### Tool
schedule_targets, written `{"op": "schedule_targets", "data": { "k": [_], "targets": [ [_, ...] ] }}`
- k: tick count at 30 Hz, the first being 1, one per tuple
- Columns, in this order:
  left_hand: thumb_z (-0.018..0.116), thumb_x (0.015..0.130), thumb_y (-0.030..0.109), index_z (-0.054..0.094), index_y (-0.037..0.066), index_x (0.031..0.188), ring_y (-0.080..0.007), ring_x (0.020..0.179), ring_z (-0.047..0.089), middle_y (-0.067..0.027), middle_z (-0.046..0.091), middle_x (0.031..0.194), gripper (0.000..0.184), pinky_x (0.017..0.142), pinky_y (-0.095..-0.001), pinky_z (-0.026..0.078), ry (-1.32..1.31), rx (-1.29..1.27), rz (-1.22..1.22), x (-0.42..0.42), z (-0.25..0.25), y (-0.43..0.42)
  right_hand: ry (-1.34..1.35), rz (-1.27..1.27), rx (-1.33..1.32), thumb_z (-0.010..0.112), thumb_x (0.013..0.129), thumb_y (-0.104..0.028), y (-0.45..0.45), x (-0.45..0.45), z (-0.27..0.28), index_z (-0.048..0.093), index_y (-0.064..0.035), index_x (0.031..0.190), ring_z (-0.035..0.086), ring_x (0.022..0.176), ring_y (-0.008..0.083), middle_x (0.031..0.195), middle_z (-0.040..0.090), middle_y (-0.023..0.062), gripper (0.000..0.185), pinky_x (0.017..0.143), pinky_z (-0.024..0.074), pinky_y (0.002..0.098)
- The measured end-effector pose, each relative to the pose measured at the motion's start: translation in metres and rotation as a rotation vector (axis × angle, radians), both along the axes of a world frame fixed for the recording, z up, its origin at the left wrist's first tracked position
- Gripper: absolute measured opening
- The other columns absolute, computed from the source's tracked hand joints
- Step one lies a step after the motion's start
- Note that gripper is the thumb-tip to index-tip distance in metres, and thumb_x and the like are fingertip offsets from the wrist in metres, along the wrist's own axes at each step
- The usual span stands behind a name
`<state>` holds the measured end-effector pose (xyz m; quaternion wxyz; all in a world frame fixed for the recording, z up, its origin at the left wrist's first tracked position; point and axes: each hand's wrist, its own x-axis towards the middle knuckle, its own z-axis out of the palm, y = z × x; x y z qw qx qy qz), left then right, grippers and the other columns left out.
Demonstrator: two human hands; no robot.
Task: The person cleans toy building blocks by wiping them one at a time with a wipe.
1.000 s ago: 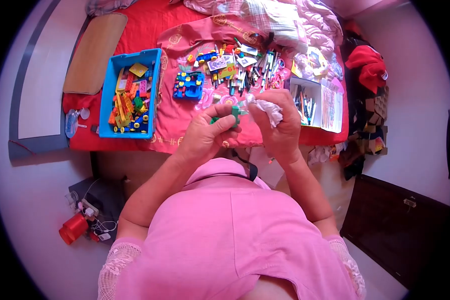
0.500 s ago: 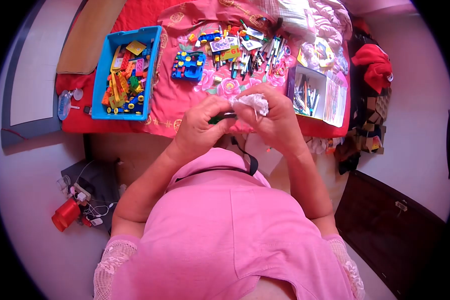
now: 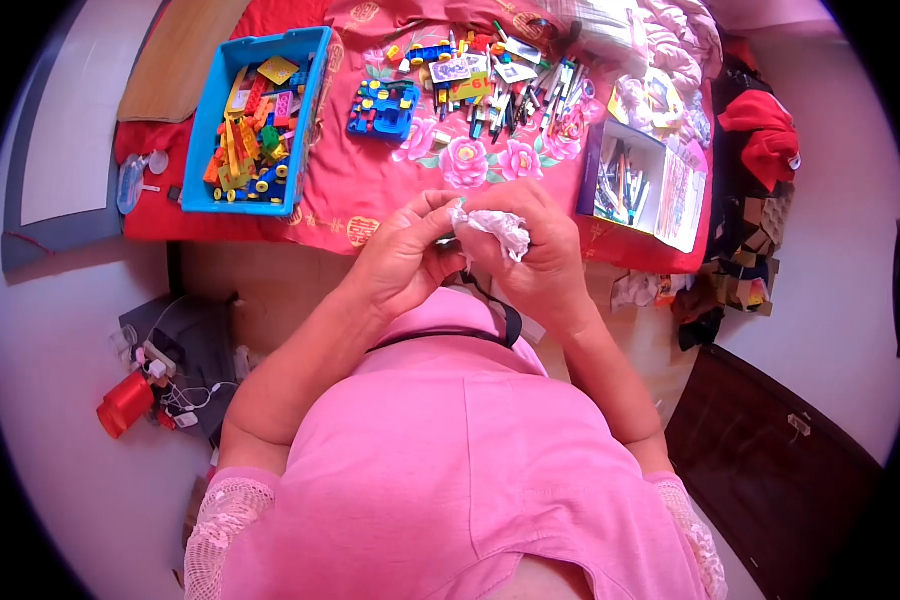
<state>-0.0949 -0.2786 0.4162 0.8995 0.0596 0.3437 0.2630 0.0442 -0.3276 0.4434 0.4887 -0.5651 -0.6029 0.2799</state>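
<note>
A crumpled white tissue (image 3: 502,232) is pinched in my right hand (image 3: 545,255). My left hand (image 3: 407,255) meets it in front of my chest, its fingers closed round a small green block (image 3: 460,203), of which only a sliver shows between the hands. The tissue touches the block. Beyond my hands, on the red bedspread, are a blue toy block piece (image 3: 383,109) and a heap of pens and cards (image 3: 510,90).
At the left is a blue bin (image 3: 199,135) of toy bricks. An open white box (image 3: 653,185) with pens stands at the right, near the bed's edge. A red container (image 3: 126,404) and cables lie low at the left.
The view has tilted down, so the bed's things sit higher in it. My hands have come together, and the tissue has moved onto the green block, which is now mostly hidden.
</note>
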Motion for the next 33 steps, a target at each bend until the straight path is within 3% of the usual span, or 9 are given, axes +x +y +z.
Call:
{"op": "schedule_targets", "data": {
  "k": [1, 6, 10, 12, 16, 21, 24, 28, 33],
  "targets": [
    [0.056, 0.086, 0.013, 0.05, 0.005, 0.101, -0.0161, 0.063, 0.06, -0.0085, 0.059, 0.082, 0.018, 0.05, -0.0207, 0.05, -0.045, 0.032, -0.031, 0.0, -0.004, -0.003, 0.039, 0.004, -0.016, 0.068, 0.071, -0.007, -0.003, 0.003, -0.001, 0.06, -0.0044, 0.086, 0.054, 0.074, 0.0232, 0.079, 0.056, 0.0103, 0.017, 0.063, 0.044, 0.0308],
    [0.055, 0.087, 0.014, 0.052, 0.006, 0.097, -0.0137, 0.057, 0.058, -0.0081, 0.06, 0.078, 0.014, 0.04, -0.0168, 0.043, -0.112, 0.126, -0.062, 0.008, -0.009, -0.016, 0.201, -0.13, -0.19, 0.068, 0.072, -0.007, -0.018, 0.026, -0.007, 0.06, -0.0043, 0.087, 0.054, 0.073, 0.0212, 0.078, 0.057, 0.0085, 0.017, 0.063, 0.0433, 0.03],
    [0.055, 0.086, 0.014, 0.054, 0.007, 0.098, -0.0109, 0.057, 0.057, -0.007, 0.06, 0.077, 0.014, 0.043, -0.0177, 0.043, 0.138, -0.005, 0.092, 0.031, 0.006, -0.027, 0.146, -0.013, -0.091, 0.068, 0.071, -0.007, -0.028, 0.03, -0.002, 0.061, -0.0047, 0.087, 0.054, 0.073, 0.0212, 0.078, 0.057, 0.0079, 0.018, 0.063, 0.0431, 0.0302],
    [0.056, 0.086, 0.014, 0.056, 0.007, 0.098, -0.0116, 0.058, 0.056, -0.0074, 0.06, 0.077, 0.014, 0.045, -0.0183, 0.043, 0.006, 0.132, 0.0, 0.025, -0.009, -0.035, 0.009, 0.036, 0.034, 0.068, 0.072, -0.006, -0.027, 0.032, -0.005, 0.06, -0.0049, 0.087, 0.054, 0.072, 0.0212, 0.078, 0.057, 0.0079, 0.017, 0.062, 0.0431, 0.0303],
    [0.056, 0.086, 0.014, 0.056, 0.005, 0.097, -0.0136, 0.058, 0.056, -0.0085, 0.06, 0.079, 0.014, 0.045, -0.0187, 0.043, 0.001, 0.205, -0.071, 0.024, -0.01, -0.033, 0.102, -0.164, -0.088, 0.067, 0.072, -0.006, -0.026, 0.045, -0.017, 0.06, -0.0041, 0.086, 0.054, 0.072, 0.0227, 0.076, 0.057, 0.0085, 0.016, 0.062, 0.0434, 0.0311],
    [0.052, 0.088, 0.015, 0.055, 0.002, 0.103, -0.0152, 0.072, 0.06, -0.0085, 0.06, 0.089, 0.021, 0.051, -0.0212, 0.048, 0.148, 0.161, -0.059, 0.031, -0.007, -0.02, 0.13, -0.077, -0.097, 0.067, 0.072, -0.007, -0.025, 0.033, -0.009, 0.06, -0.0049, 0.086, 0.055, 0.073, 0.0227, 0.078, 0.057, 0.0082, 0.016, 0.062, 0.0442, 0.0313],
    [0.05, 0.089, 0.015, 0.053, 0.0, 0.108, -0.0156, 0.082, 0.06, -0.0083, 0.059, 0.095, 0.024, 0.058, -0.0241, 0.052, 0.0, 0.149, -0.088, 0.024, -0.019, -0.013, -0.037, -0.116, -0.079, 0.067, 0.073, -0.007, -0.011, 0.024, -0.013, 0.06, -0.0054, 0.086, 0.055, 0.075, 0.0225, 0.079, 0.057, 0.0076, 0.015, 0.061, 0.0446, 0.0314],
    [0.054, 0.086, 0.008, 0.05, -0.001, 0.113, -0.0161, 0.08, 0.06, -0.0089, 0.058, 0.097, 0.029, 0.066, -0.0243, 0.053, -0.101, 0.131, -0.206, 0.014, -0.021, 0.016, 0.066, -0.226, -0.221, 0.067, 0.073, -0.008, 0.008, 0.016, -0.017, 0.06, -0.0051, 0.086, 0.056, 0.071, 0.0234, 0.079, 0.056, 0.0086, 0.015, 0.061, 0.0448, 0.0312],
    [0.055, 0.084, 0.007, 0.049, 0.002, 0.109, -0.0146, 0.076, 0.059, -0.0081, 0.058, 0.091, 0.026, 0.061, -0.0243, 0.051, -0.094, 0.016, -0.118, -0.006, -0.036, 0.052, 0.044, -0.204, -0.223, 0.067, 0.073, -0.008, 0.047, -0.003, -0.022, 0.059, -0.0044, 0.086, 0.056, 0.07, 0.0234, 0.077, 0.055, 0.009, 0.015, 0.06, 0.0438, 0.031]
  ]
}}
